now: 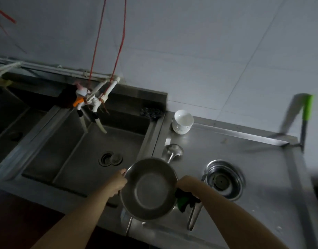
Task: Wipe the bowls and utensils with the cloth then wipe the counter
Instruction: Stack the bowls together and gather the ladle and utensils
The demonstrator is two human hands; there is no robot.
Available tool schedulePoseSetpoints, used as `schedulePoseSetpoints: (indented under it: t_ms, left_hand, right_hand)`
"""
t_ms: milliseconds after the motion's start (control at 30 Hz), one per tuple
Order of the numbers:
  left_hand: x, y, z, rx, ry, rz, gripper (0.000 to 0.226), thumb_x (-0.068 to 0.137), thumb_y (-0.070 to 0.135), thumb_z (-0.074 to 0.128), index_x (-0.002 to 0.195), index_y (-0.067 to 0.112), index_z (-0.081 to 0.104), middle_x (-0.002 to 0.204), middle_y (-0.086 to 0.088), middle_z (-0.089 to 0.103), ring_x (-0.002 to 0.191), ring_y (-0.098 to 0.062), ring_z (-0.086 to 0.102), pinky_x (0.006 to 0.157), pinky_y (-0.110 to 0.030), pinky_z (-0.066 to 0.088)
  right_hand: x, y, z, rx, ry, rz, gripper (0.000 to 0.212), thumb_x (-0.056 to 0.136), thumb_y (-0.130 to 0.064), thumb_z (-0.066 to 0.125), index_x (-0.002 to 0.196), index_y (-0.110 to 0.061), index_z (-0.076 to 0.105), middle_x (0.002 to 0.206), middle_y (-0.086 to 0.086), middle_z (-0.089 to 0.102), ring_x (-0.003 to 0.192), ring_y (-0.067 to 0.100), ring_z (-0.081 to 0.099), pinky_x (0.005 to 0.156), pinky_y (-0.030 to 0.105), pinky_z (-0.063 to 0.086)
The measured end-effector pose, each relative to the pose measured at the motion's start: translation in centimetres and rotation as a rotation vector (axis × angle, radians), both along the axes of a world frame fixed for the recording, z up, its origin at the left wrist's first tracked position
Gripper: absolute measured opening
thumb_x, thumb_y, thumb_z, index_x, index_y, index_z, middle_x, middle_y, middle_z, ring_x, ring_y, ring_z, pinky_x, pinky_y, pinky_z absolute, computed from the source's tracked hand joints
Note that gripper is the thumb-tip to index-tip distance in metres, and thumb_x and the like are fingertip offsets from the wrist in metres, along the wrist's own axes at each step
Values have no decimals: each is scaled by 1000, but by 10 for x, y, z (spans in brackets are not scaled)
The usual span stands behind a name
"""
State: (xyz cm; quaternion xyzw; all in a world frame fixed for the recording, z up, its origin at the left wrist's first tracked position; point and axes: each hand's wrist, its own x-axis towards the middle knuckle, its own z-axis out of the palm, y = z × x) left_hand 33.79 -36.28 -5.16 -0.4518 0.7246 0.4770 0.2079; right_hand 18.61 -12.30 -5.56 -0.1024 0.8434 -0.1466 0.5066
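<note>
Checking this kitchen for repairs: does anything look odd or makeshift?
Yes. The taps over the sink hang on white pipes tied up with red cord, a makeshift fix. The white bowls look stacked neatly.

Tilted steel bowl, green cloth alongside

Dim, grainy; wide-angle edge warp, right side blurred.

Silver bowl, white bowls — green-and-black cloth (dimly lit).
</note>
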Motion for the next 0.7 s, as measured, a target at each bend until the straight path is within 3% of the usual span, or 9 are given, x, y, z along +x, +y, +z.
schedulePoseSetpoints:
  t_ms: [100, 233, 367, 467, 567, 633, 700]
  left_hand:
    - [-51, 24, 11, -31, 43, -169, 43, 98, -1, 49, 139, 11, 51, 102, -9, 64, 80, -18, 61, 57, -23, 47]
    - [-111, 59, 19, -25, 78, -303, 37, 95, 1, 54, 128, 17, 60, 113, -10, 68, 98, -25, 64, 76, -34, 55]
    - [-169, 82, 8, -63, 168, -374, 44, 88, 1, 56, 123, 26, 66, 108, 0, 69, 95, -18, 64, 77, -27, 53]
    - [-204, 77, -47, -57, 205, -373, 52, 75, 13, 56, 117, 40, 67, 114, 1, 72, 105, -21, 67, 95, -43, 55]
    - [-226, 96, -50, -97, 200, -356, 42, 86, 18, 63, 127, 29, 63, 121, 0, 69, 110, -22, 64, 101, -41, 51]
    - [-237, 112, -32, -88, 236, -319, 49, 92, 19, 65, 140, 21, 55, 127, 4, 64, 120, -21, 60, 105, -37, 47]
    - [-247, 111, -42, -73, 248, -275, 57, 90, 27, 68, 144, 18, 51, 133, -3, 64, 121, -23, 61, 106, -39, 47]
  right_hand:
    - [-35, 37, 18, 20, -9, -109, 42, 99, -25, 55, 133, -1, 60, 136, 15, 59, 125, 30, 57, 102, 31, 43]
    - [-82, 87, 22, 39, -201, -195, 25, 92, -21, 66, 108, -1, 69, 102, 12, 72, 97, 28, 70, 90, 33, 57]
    - [-114, 122, 11, 28, -269, -304, 21, 82, -11, 71, 101, -1, 73, 101, 16, 74, 99, 32, 71, 89, 40, 59]
    - [-130, 136, 11, -33, -261, -447, 7, 85, -4, 71, 88, -6, 65, 95, 15, 68, 89, 29, 67, 77, 36, 58]
    - [-142, 147, 0, -77, -275, -595, 11, 84, -2, 72, 93, -3, 66, 97, 19, 69, 89, 32, 68, 74, 38, 58]
    - [-150, 151, -14, -96, -289, -667, 15, 86, -2, 70, 100, 1, 68, 97, 22, 72, 86, 33, 71, 70, 38, 59]
    - [-155, 154, -28, -102, -280, -735, 23, 88, -4, 69, 109, 5, 68, 99, 24, 73, 89, 35, 72, 76, 43, 61]
